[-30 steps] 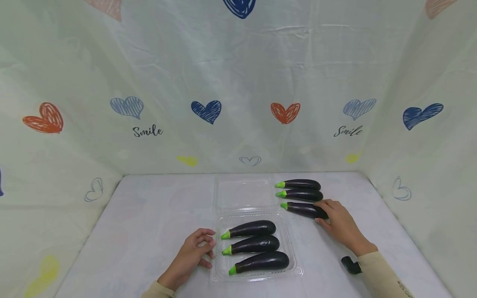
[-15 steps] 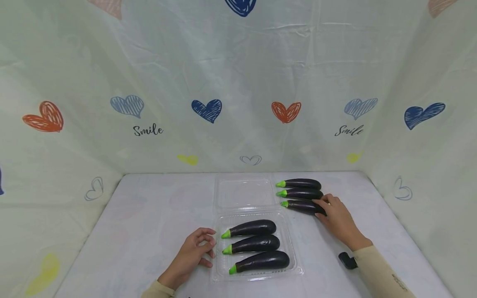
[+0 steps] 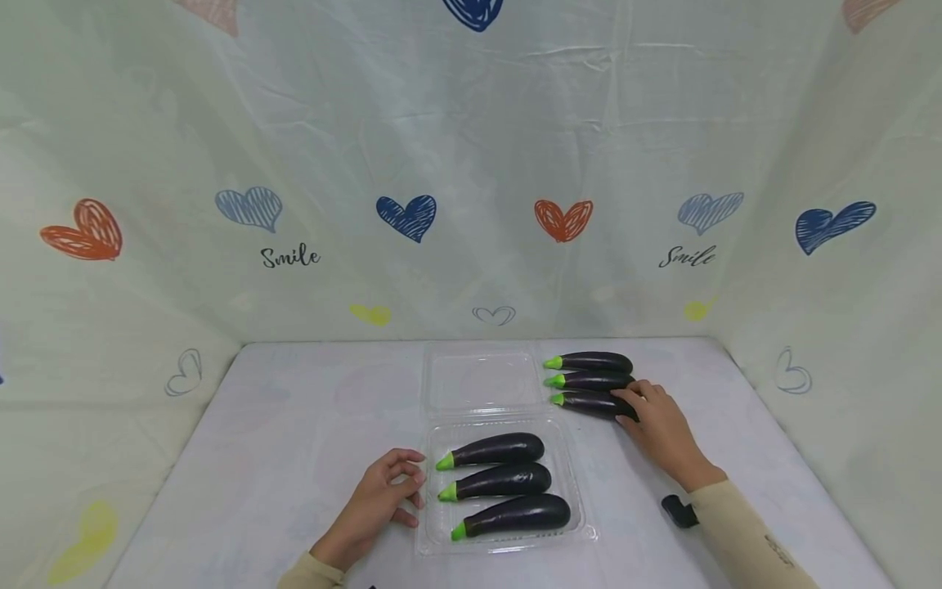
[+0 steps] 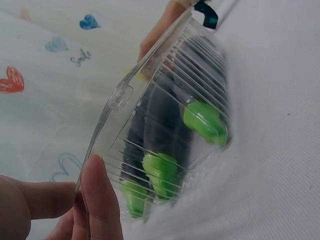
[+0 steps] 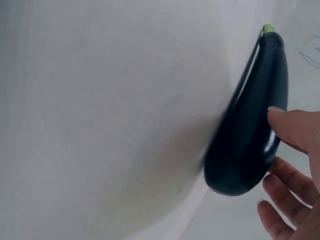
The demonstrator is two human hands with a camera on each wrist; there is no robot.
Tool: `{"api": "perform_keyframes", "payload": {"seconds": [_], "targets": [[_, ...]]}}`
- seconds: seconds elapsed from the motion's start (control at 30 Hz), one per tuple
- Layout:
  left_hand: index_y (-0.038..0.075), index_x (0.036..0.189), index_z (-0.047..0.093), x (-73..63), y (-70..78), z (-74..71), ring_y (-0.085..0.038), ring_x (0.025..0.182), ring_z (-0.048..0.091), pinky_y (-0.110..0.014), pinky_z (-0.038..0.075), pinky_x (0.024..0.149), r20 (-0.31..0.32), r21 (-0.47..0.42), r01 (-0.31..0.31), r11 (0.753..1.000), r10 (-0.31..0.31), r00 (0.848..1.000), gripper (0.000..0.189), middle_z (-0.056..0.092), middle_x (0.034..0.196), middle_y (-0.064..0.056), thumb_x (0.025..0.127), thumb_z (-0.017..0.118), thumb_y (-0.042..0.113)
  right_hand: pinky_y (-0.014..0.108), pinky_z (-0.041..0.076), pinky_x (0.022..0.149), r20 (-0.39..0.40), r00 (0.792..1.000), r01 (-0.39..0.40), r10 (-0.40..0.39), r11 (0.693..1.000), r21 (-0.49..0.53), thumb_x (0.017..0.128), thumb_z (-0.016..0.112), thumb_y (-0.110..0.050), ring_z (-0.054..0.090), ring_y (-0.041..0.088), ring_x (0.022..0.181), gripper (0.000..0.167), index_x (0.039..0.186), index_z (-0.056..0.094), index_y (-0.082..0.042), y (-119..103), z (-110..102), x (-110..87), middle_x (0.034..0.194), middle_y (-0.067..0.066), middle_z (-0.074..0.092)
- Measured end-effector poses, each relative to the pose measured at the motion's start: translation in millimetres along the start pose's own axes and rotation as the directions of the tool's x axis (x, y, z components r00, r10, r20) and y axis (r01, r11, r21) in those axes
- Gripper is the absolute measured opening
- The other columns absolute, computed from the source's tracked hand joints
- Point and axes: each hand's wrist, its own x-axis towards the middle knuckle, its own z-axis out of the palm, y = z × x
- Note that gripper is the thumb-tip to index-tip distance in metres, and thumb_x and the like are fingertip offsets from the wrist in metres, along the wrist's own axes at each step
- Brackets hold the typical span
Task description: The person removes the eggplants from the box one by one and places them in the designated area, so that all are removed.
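Note:
My right hand grips the thick end of an eggplant between thumb and fingers; it is the nearest of a stack of three at the back right. In the right wrist view this eggplant is dark and glossy with a green stem end. By the left side of a clear plastic clamshell box is my left hand, pinching the rim, as the left wrist view shows with the thumb and fingers on either side. Three eggplants lie side by side inside, green ends to the left.
The box's transparent lid lies folded open behind it. Two more eggplants rest to the right of the lid. A black strapped device sits at the right wrist. A curtain printed with hearts closes off the table's back and sides.
My right hand has shifted slightly left and away from me, bringing its eggplant closer to the two behind. The left hand has stayed at the box's rim.

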Motion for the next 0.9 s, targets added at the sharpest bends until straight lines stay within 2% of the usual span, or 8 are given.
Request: {"api": "perform_keyframes", "payload": {"seconds": [0.17,0.33,0.53,0.77,0.9], "targets": [[-0.009,0.137,0.047,0.1,0.3,-0.4,-0.018,0.075,0.063,-0.030,0.060,0.055,0.005,-0.002,0.006,1.000,-0.006,1.000,0.039,0.061,0.103,-0.006,0.103,0.063,0.003,0.056,0.056,0.084,-0.049,0.999,0.019,-0.018,1.000,0.017,0.079,0.089,0.002,0.062,0.041,0.103,0.044,0.120,0.073,0.001,-9,-6,-3.9,0.112,0.019,0.063],[-0.009,0.137,0.047,0.7,-0.2,-1.0,-0.018,0.075,0.063,-0.030,0.060,0.055,0.006,0.001,0.004,1.000,-0.004,1.000,0.039,0.062,0.102,-0.006,0.103,0.063,0.004,0.055,0.057,0.084,-0.074,0.997,0.039,-0.037,0.999,0.020,0.077,0.091,0.002,0.063,0.040,0.104,0.044,0.118,0.075,-0.002,-29,-23,-6.1,0.114,0.017,0.064],[-0.010,0.136,0.048,1.2,-0.3,-1.4,-0.018,0.075,0.063,-0.030,0.060,0.054,0.000,0.003,0.006,1.000,-0.006,1.000,0.039,0.062,0.102,-0.007,0.103,0.063,0.004,0.049,0.058,0.082,-0.127,0.979,0.168,-0.161,0.985,0.047,0.072,0.093,0.003,0.064,0.034,0.102,0.048,0.116,0.075,-0.004,-58,-40,-4.9,0.115,0.013,0.064],[-0.009,0.137,0.047,1.5,0.1,-1.2,-0.018,0.076,0.063,-0.030,0.060,0.055,-0.001,0.005,0.010,1.000,-0.010,1.000,0.039,0.062,0.103,-0.008,0.104,0.063,0.004,0.051,0.060,0.092,-0.080,0.964,0.260,-0.254,0.963,0.069,0.074,0.095,-0.008,0.066,0.029,0.110,0.048,0.117,0.075,-0.012,-93,-47,-5.5,0.117,0.007,0.067],[-0.009,0.138,0.047,1.5,0.0,-1.3,-0.018,0.076,0.063,-0.030,0.060,0.055,0.003,0.008,0.009,1.000,-0.009,1.000,0.040,0.061,0.103,-0.007,0.104,0.063,0.005,0.048,0.060,0.093,-0.048,0.952,0.306,-0.303,0.948,0.089,0.074,0.096,-0.013,0.065,0.024,0.112,0.048,0.117,0.075,-0.016,-111,-47,-7.1,0.117,0.001,0.068]]}}
